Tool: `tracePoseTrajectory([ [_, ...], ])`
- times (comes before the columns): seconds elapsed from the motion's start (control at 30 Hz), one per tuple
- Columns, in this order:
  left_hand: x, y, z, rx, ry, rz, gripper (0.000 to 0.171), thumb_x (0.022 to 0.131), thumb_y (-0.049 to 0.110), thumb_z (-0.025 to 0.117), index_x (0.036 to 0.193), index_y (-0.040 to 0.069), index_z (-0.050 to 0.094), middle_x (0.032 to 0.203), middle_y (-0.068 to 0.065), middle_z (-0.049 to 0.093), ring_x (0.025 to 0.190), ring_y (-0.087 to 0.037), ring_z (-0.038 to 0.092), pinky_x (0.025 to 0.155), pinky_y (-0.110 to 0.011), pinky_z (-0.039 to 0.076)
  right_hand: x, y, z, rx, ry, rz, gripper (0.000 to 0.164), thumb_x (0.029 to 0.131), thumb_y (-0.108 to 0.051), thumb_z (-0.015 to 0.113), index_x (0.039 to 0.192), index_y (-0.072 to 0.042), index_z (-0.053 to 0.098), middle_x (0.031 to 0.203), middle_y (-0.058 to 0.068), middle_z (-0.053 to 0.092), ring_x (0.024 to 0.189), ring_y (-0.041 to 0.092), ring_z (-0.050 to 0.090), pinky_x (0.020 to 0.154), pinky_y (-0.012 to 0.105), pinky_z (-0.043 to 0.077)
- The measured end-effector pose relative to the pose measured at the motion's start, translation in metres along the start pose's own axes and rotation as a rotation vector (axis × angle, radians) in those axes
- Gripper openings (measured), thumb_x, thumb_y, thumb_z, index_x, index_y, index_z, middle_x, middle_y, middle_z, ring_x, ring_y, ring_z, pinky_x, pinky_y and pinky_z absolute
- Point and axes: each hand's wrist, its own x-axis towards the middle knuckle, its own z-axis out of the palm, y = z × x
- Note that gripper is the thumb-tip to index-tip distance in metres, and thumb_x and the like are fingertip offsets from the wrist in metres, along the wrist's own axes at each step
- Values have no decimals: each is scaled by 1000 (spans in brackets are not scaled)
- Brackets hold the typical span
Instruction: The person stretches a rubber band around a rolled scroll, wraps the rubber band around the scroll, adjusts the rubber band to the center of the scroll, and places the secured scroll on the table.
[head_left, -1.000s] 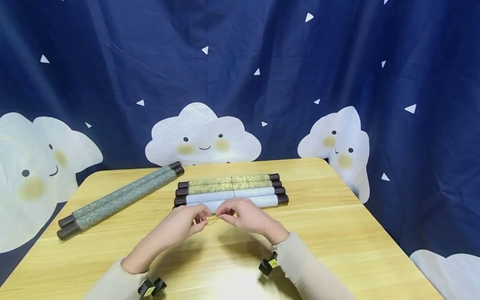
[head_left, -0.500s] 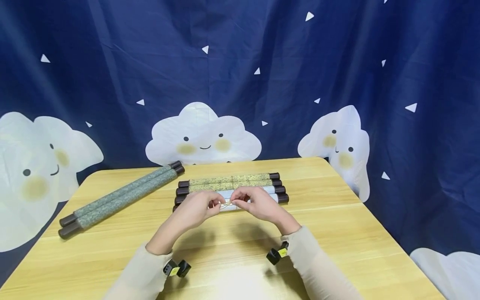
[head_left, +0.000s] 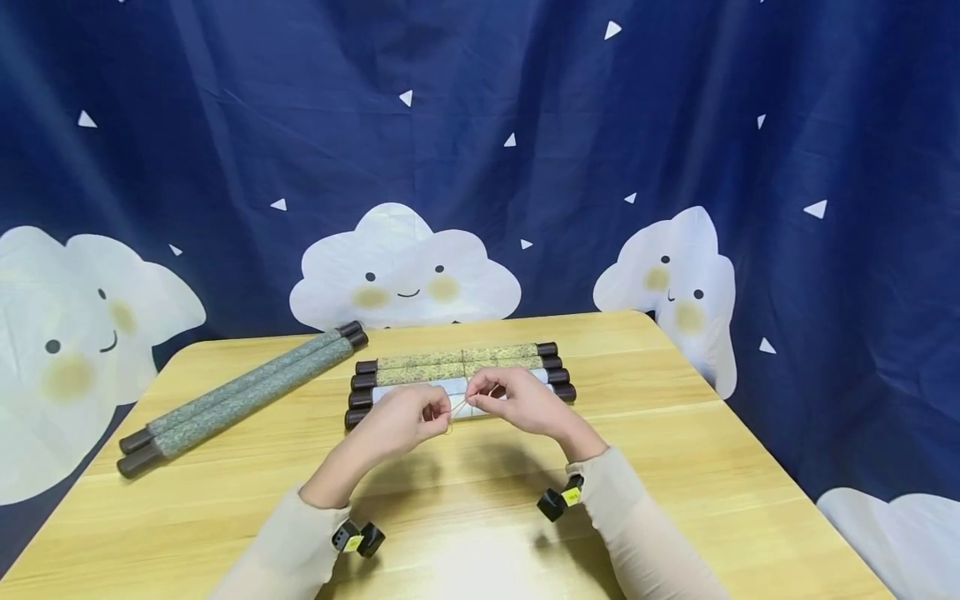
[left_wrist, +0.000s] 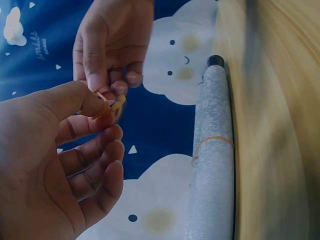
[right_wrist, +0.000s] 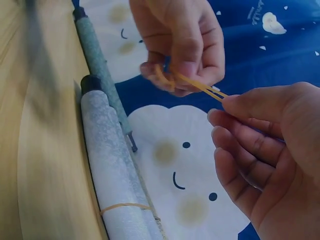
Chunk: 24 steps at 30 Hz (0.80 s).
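Pinching the thin yellow band (right_wrist: 202, 88) between thumb and forefinger with the left grip (head_left: 405, 418), and pinching its other end just beside with the right grip (head_left: 519, 402)! Holding it above the counter (head_left: 675, 475), near the pale rolls (right_wrist: 112, 145), strands drawn straight from one pinch to the other. Seeing yellow rolls (head_left: 420, 365) just beyond, green rolls (head_left: 247, 402) slanting well apart to the left. Spotting a second band (right_wrist: 125, 205) across the pale rolls, too, without being able to tell how many inside it.

Now, for doing this well: pinch lightly, with fingertips only. Probably best to part the strands first, to avoid a twist. Pull evenly from both sides, gently, in case of a snap. Stay clear of the pale rolls, to avoid nudging them out of line.
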Motion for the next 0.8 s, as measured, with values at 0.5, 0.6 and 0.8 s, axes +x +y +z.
tracePoseTrajectory([
  [0.5, -5, 4, 0, -10, 77, 4, 6, 96, 24, 64, 94, 19, 66, 81, 15, 61, 74, -4, 57, 63, -23, 50, 4, -12, 14, 123, -52, 45, 8, 93, -9, 67, 98, -4, 64, 91, 8, 69, 85, 21, 62, 74, 34, 52],
  [0.6, -4, 4, -3, -37, 72, 17, 8, 96, 24, 64, 95, 17, 66, 81, 14, 62, 73, -3, 58, 64, -23, 51, 4, -3, 13, 96, -44, 54, 4, 95, -13, 65, 94, -10, 67, 87, 4, 69, 82, 20, 64, 73, 29, 53],
  [0.8, -5, 4, -5, -93, 66, 60, 5, 95, 21, 66, 96, 16, 67, 84, 12, 64, 74, -3, 60, 64, -23, 52, 3, -2, 11, 122, -93, 89, 9, 95, -18, 66, 97, -12, 72, 89, -2, 70, 81, 14, 63, 74, 28, 53],
])
